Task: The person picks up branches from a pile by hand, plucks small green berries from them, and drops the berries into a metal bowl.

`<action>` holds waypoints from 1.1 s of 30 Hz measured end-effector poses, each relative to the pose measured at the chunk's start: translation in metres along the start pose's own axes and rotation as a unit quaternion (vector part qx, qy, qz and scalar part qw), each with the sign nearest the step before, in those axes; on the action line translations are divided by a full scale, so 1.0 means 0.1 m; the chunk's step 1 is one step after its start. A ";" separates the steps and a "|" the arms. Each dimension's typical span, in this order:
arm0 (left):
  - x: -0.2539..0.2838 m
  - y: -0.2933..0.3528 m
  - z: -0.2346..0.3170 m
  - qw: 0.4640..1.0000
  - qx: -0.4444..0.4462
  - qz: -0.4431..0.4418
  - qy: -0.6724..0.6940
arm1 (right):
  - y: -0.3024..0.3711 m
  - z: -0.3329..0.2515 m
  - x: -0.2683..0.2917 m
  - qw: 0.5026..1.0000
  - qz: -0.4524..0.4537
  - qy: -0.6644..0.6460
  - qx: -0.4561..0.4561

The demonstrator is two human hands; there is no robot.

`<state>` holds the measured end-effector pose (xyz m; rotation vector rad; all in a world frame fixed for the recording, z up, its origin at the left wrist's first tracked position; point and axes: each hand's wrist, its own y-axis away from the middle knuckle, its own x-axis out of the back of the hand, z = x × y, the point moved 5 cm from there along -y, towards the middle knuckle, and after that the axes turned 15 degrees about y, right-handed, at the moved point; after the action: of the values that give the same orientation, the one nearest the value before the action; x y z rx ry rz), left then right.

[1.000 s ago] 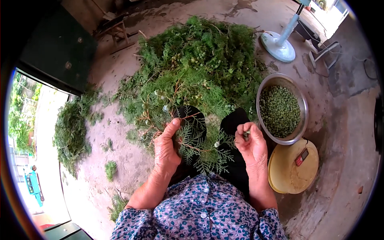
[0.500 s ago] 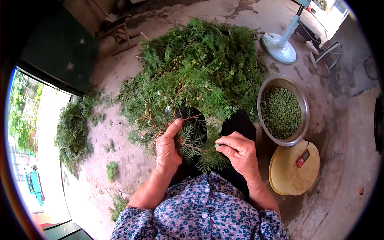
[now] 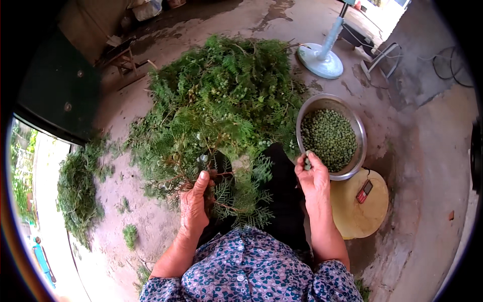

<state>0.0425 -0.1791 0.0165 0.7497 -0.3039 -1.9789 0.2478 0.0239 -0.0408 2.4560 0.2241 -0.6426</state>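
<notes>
My left hand (image 3: pixel 194 205) is closed round the stem of a leafy evergreen branch (image 3: pixel 229 206), whose flat green sprays spread over my lap. Pale green cones show among its leaves. My right hand (image 3: pixel 314 176) is pinched on green cones (image 3: pixel 307 162) at the near left rim of a metal bowl (image 3: pixel 359 151). That bowl is filled with many small green cones (image 3: pixel 329 136). Just beyond my knees lies a large heap of cut evergreen branches (image 3: pixel 221 85), which the held branch partly overlaps.
Near the bowl, a red and black mobile phone (image 3: pixel 364 192) lies on a round yellow lid-like top (image 3: pixel 370 216). A pale blue stand base (image 3: pixel 322 61) is at the back right. Another evergreen pile (image 3: pixel 78 191) lies left, beside a bright doorway. A small wooden stool (image 3: pixel 121 58) stands far left.
My right hand has moved from the branch rightward to the bowl's rim, carrying cones. My left hand still grips the branch. The whole view has shifted a little.
</notes>
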 end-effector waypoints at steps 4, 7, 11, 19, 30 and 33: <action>-0.02 0.04 -0.05 0.999 0.024 -0.003 -0.023 | -0.58 -0.48 0.55 0.990 0.083 -0.099 0.055; -0.05 0.05 -0.15 0.999 0.047 -0.009 0.002 | -0.83 -0.83 0.89 0.988 0.044 -0.081 0.125; -0.06 0.04 -0.22 0.997 0.051 -0.015 0.052 | -0.88 -1.02 1.18 0.975 0.121 0.055 0.179; -0.27 0.09 -0.27 0.982 0.120 -0.045 0.138 | -0.56 -0.84 0.94 0.981 0.059 0.009 0.183; -0.21 0.13 -0.25 0.995 0.024 -0.093 -0.028 | 0.86 0.12 -1.20 0.682 -0.170 0.573 0.421; -0.26 0.16 -0.22 0.993 -0.002 -0.111 -0.028 | 0.84 0.19 -1.24 0.665 -0.144 0.578 0.450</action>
<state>0.0765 -0.1626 0.0171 0.7522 -0.2588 -2.2121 0.1574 -0.0571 0.0487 3.4396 0.9829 1.1558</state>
